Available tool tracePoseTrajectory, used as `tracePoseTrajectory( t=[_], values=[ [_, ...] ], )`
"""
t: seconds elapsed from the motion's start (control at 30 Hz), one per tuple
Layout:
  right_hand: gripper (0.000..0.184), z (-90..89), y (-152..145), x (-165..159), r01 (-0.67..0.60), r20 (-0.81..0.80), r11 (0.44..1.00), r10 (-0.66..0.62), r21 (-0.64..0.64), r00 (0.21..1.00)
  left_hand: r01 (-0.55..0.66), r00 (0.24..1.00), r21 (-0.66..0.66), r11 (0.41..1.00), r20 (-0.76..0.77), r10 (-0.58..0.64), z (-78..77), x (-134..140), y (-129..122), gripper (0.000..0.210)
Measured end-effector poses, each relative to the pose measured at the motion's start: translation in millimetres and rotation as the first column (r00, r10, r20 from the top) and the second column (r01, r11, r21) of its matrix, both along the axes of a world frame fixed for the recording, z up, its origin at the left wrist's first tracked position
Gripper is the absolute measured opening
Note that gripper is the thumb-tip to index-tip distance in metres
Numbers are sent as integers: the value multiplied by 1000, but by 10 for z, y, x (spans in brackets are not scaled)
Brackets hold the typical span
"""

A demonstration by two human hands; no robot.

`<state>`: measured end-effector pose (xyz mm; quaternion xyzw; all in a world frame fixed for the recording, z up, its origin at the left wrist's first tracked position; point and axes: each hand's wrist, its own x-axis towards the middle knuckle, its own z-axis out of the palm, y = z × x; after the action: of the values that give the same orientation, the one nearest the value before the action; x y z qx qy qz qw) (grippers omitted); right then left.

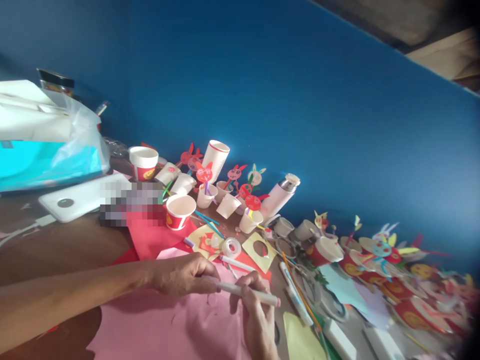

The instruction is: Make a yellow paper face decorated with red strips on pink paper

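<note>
A white marker pen (pixel 258 295) with a pink end lies between my two hands, above a large sheet of pink paper (pixel 157 327). The fingers of my right hand (pixel 255 310) are wrapped round its barrel. At the pen's other end, my left hand (pixel 187 275) is closed with thumb and fingers on the tip or cap, which they partly hide. Faint lines show on the pink paper under the pen. Just beyond my hands are another pale marker (pixel 238 263), a roll of clear tape (pixel 231 247) and yellow paper with a round hole (pixel 269 250).
Paper cups with paper animal faces (pixel 204 172) stand along the blue wall. Red-and-white cups (pixel 180 212) and a white flask (pixel 277 197) are among them. At left lie a white power bank (pixel 80 200) with a cable and a plastic bag (pixel 80 130). Pencils (pixel 300 290) lie at right.
</note>
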<state>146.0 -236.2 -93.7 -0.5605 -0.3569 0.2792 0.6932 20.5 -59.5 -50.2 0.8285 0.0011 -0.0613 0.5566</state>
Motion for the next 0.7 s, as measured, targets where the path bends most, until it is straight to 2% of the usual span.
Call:
tracePoseTrajectory(
  t=[0.17,0.33,0.53,0.7],
  values=[
    [27,99,23,-109,13,88,999,-10,-36,996,29,999,29,999,-18,-29,98,-6,-24,49],
    [25,182,36,-196,-73,54,997,74,-20,996,36,993,0,999,-111,-35,194,-31,-57,48],
    [21,42,1,-263,-117,50,988,112,104,992,41,979,-217,975,-187,-83,85,-36,-81,47],
    [23,20,16,-267,-115,57,990,111,79,992,25,985,-239,971,-159,-64,-4,-30,-113,46]
  ],
)
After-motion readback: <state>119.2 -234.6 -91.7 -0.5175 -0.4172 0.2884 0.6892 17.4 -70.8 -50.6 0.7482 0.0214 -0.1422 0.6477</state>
